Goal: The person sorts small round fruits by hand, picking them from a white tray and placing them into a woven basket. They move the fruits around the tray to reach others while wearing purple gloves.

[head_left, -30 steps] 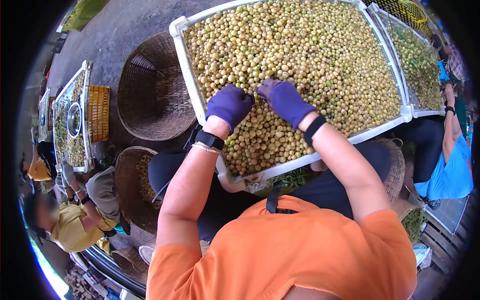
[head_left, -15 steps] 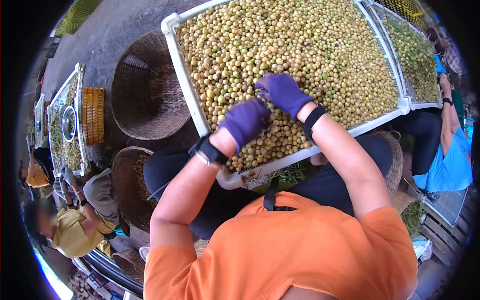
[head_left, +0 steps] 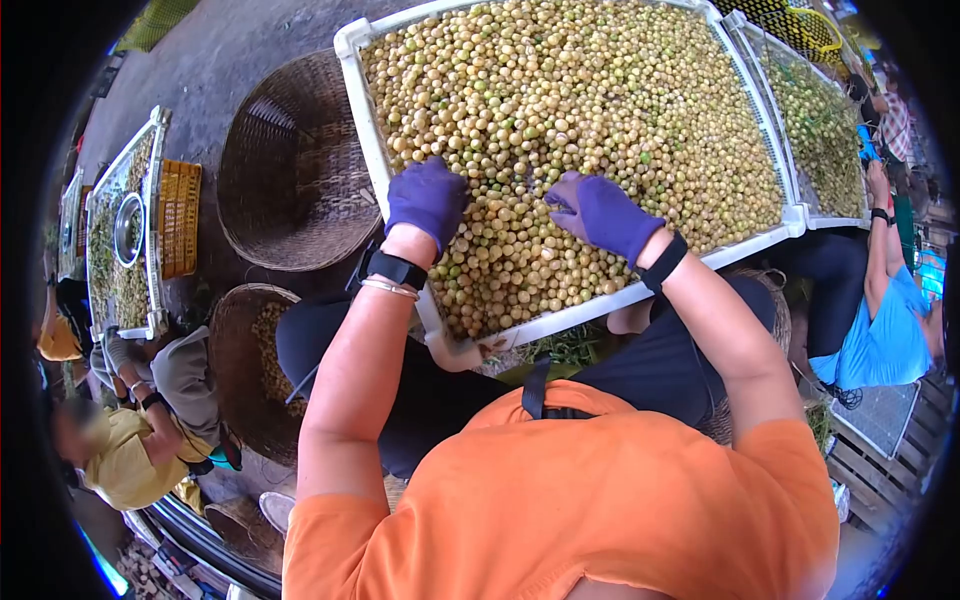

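Small round yellow-green fruits [head_left: 560, 100] fill a white-framed tray [head_left: 375, 140] that rests in front of me, its near edge over my knees. My left hand [head_left: 428, 200], in a purple glove, is down on the fruits beside the tray's left rim, its fingertips out of sight. Lying on the fruits nearer the middle, my right hand [head_left: 605, 215] wears a purple glove too. Its fingers are curled in with the thumb close to them; whatever they hold is hidden. Between the hands a loose mound of fruits shows.
A big woven basket [head_left: 265, 215] stands left of the tray, and a smaller basket [head_left: 228, 370] with fruits sits below it. Another mesh tray [head_left: 825, 140] adjoins on the right, near a person in blue [head_left: 885, 335]. A person in yellow [head_left: 135, 465] works at a left-hand tray [head_left: 156, 210].
My hands have parted: the left has moved left and up toward the tray's rim, the right slightly right and down. A dip shows in the fruits between them.
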Demonstrator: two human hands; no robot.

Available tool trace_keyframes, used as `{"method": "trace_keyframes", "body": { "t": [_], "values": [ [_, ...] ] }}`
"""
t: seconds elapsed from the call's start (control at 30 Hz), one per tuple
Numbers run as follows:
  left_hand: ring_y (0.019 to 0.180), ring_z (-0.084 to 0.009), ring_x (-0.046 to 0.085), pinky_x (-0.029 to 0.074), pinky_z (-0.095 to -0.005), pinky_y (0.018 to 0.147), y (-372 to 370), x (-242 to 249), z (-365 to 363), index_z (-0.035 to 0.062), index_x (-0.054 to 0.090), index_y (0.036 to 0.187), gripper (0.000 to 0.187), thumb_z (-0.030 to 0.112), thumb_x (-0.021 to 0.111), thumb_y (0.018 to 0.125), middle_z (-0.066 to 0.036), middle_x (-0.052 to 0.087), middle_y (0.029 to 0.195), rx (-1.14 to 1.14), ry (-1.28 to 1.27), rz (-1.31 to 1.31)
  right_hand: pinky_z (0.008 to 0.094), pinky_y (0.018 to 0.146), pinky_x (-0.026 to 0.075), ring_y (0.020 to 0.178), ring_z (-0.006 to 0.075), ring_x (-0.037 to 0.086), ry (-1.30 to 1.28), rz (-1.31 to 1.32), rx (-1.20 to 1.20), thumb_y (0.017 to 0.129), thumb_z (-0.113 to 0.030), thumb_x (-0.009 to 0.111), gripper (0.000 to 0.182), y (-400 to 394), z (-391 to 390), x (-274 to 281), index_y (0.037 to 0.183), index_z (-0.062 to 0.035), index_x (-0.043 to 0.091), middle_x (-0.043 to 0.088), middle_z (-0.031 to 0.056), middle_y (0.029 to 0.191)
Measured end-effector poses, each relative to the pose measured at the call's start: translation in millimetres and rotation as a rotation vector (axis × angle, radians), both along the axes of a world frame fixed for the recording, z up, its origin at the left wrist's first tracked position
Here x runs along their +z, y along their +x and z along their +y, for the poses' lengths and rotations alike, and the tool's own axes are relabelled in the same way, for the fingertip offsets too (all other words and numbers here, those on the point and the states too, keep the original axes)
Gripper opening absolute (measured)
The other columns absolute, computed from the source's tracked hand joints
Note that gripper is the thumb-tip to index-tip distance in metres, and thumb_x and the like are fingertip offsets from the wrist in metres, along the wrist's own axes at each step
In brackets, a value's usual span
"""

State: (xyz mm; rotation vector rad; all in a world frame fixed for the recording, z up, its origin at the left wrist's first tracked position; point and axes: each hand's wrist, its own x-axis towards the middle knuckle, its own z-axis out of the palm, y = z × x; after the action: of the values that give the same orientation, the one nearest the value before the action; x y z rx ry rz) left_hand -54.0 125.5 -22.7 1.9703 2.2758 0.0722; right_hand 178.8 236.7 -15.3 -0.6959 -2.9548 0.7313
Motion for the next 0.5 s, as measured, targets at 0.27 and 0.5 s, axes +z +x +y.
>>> {"method": "trace_keyframes", "body": {
  "t": [0.27, 0.5],
  "values": [
    [0.082, -0.0333, 0.065, 0.051, -0.0425, 0.076, 25.4, -7.9, 23.8, 0.0134, 0.07, 0.085, 0.027, 0.039, 0.061, 0.081, -0.014, 0.068, 0.086, 0.037, -0.39, -0.179, 0.0398, 0.064, 0.05, 0.075, 0.0252, 0.067, 0.337, -0.277, 0.206, 0.081, -0.02, 0.062, 0.014, -23.7, -18.5, -17.3, 0.087, -0.0088, 0.067, 0.063, 0.0096, 0.088],
    [0.084, -0.0327, 0.065, 0.052, -0.0439, 0.071, 22.9, -7.1, 32.0, 0.0133, 0.068, 0.082, 0.013, 0.019, 0.057, 0.082, -0.013, 0.064, 0.088, -0.086, -0.048, -0.095, 0.0397, 0.054, 0.048, 0.067, 0.0243, 0.068, 0.437, -0.278, 0.101, 0.076, -0.014, 0.059, 0.011, -34.5, -29.7, -26.6, 0.076, -0.0111, 0.069, 0.065, 0.0069, 0.075]
  ]
}}
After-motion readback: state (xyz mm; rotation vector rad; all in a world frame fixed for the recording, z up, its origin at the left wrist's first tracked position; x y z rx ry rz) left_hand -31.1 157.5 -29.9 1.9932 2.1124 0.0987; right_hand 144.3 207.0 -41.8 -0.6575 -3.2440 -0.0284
